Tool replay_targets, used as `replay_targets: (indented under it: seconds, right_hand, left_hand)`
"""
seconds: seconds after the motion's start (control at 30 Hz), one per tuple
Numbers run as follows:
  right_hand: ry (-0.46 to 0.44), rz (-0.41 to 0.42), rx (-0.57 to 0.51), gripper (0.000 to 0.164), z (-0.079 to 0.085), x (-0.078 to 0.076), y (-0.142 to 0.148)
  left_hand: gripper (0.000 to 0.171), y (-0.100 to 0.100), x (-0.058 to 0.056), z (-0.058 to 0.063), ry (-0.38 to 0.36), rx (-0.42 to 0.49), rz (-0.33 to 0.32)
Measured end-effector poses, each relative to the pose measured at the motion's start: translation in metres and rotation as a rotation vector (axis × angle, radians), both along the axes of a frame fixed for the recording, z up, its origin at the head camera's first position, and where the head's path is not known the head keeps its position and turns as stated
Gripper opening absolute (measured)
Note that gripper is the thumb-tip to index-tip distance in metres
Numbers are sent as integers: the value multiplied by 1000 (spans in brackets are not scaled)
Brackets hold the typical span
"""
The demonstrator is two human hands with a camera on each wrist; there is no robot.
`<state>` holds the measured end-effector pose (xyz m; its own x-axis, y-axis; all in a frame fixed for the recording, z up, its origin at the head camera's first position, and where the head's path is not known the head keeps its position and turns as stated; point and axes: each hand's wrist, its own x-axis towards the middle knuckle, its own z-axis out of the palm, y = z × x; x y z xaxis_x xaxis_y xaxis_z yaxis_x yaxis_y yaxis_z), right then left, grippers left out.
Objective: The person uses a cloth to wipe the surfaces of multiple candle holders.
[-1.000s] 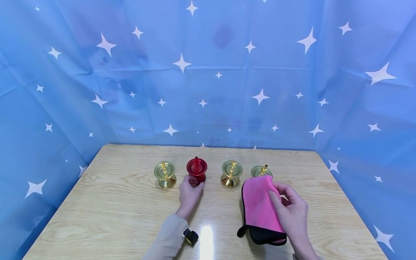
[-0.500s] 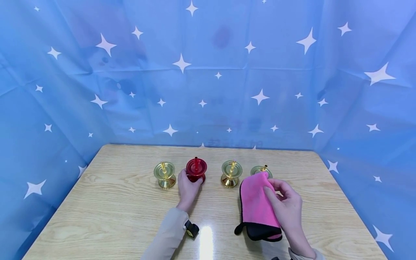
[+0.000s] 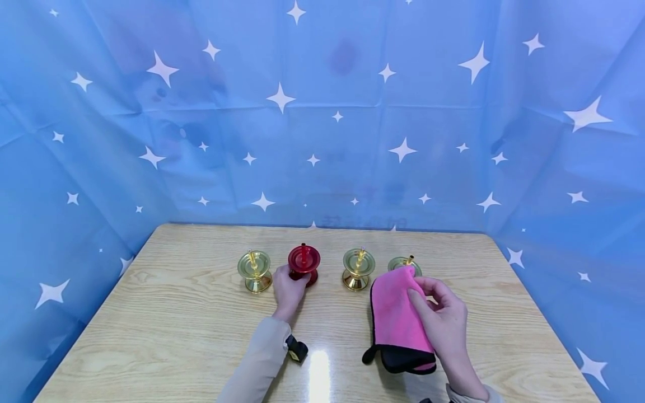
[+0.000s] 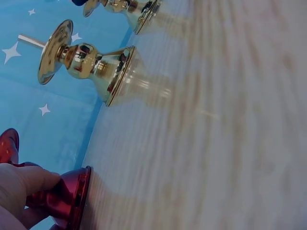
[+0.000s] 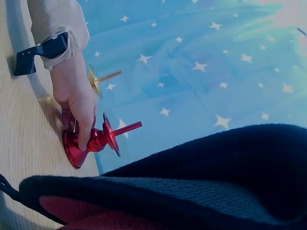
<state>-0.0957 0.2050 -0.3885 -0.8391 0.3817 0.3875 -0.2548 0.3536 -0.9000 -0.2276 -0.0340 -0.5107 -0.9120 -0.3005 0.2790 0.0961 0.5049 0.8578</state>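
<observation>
My left hand [image 3: 289, 290] grips a red metal candle holder [image 3: 304, 258] low on its body, below the dish. In the right wrist view the thumb lies along the near side of the red holder's base [image 5: 74, 152], and its thin tube points up from the dish. My right hand [image 3: 445, 319] pinches a folded cleaning cloth [image 3: 400, 316], pink with black edging and a hanging loop, between thumb and fingers. The cloth hangs down and covers most of the rightmost gold candle holder [image 3: 400, 263]; only the dish and tube show above it.
Two more gold candle holders stand upright on the wooden table [image 3: 166, 324]: one [image 3: 258, 284] just left of my left hand, another [image 3: 356, 281] to the right of the red one. A blue curtain [image 3: 322, 168] with white stars surrounds the table's back and sides.
My left hand has moved up slightly and closed round the red candle holder from its left side. The right hand has shifted a little left with the cloth, then stayed nearly still.
</observation>
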Motion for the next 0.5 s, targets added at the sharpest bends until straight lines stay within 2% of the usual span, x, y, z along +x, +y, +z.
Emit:
replay_targets:
  seconds: [0.23,0.5]
  right_hand:
    - [-5,-4,-8,15,0,0,-1]
    - [-20,-15,-6,14,1,0,-2]
  left_hand:
    - [25,-1,4,-1,10,83,-56]
    - [26,2,12,9,50,218,-139]
